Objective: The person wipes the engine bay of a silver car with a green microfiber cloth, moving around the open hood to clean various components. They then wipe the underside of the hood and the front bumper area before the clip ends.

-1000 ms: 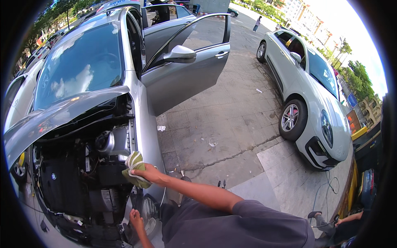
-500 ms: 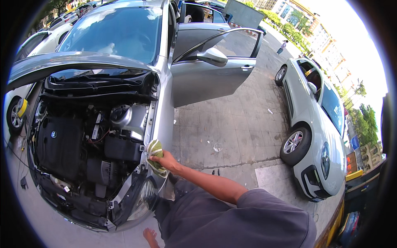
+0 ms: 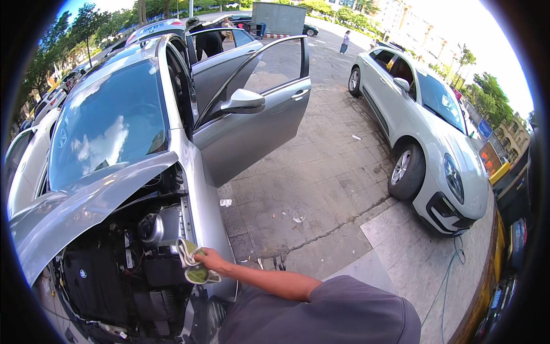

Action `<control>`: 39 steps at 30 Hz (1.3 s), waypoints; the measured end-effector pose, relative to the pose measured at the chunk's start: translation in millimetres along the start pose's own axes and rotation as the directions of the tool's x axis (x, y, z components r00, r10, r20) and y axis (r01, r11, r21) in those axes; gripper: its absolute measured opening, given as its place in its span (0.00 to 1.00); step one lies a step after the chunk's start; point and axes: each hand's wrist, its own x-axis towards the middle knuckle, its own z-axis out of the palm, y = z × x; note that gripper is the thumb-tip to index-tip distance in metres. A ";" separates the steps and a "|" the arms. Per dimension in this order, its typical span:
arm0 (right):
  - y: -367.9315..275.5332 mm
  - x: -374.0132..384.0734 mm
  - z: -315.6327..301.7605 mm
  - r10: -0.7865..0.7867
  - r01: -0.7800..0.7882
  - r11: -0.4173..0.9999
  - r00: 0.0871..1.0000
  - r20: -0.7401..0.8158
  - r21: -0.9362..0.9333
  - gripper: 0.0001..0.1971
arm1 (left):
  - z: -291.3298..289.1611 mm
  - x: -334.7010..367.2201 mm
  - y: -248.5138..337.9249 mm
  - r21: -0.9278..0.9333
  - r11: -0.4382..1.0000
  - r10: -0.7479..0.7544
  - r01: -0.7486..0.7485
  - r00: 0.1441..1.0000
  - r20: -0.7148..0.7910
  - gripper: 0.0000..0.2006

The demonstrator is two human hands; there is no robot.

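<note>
My right hand (image 3: 211, 261) is closed round a green and white striped cloth (image 3: 193, 261). The bunched cloth is at the inner edge of the silver car's front fender (image 3: 201, 200), beside the engine bay; whether it presses on the metal I cannot tell. Left of the cloth lie the black engine cover (image 3: 94, 272) and other engine parts. Over them hangs the raised silver hood (image 3: 86, 189), which hides part of the bay. My right forearm (image 3: 269, 282) reaches in from the lower right, out of a dark grey sleeve. No part of my left hand shows.
The silver front door (image 3: 252, 132) stands open, its mirror (image 3: 243, 101) jutting out. Behind it the rear door (image 3: 223, 63) is open, with a person in black (image 3: 211, 43) there. A pale car (image 3: 424, 126) is parked right; a thin green hose (image 3: 450, 281) lies on the paving.
My view has tilted up and turned right, showing more hood and surroundings. My right hand keeps the cloth, now further over the engine bay's edge. My left hand has left the picture.
</note>
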 end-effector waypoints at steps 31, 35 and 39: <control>-17.3 66.2 -31.5 0.059 -0.033 0.937 0.996 0.065 -0.348 0.17 | 28.6 19.3 -104.7 -0.311 0.915 0.138 -0.256 0.925 -0.354 0.20; -73.1 89.7 -12.3 -0.215 0.285 0.776 0.958 0.188 -0.563 0.17 | 56.6 -8.3 -151.8 -0.475 0.844 0.039 -0.248 0.912 -0.407 0.19; -93.1 133.6 21.2 -0.391 0.513 0.172 0.819 0.420 -0.841 0.27 | 89.8 -42.6 -246.1 -0.626 0.778 -0.237 -0.061 0.893 -0.382 0.17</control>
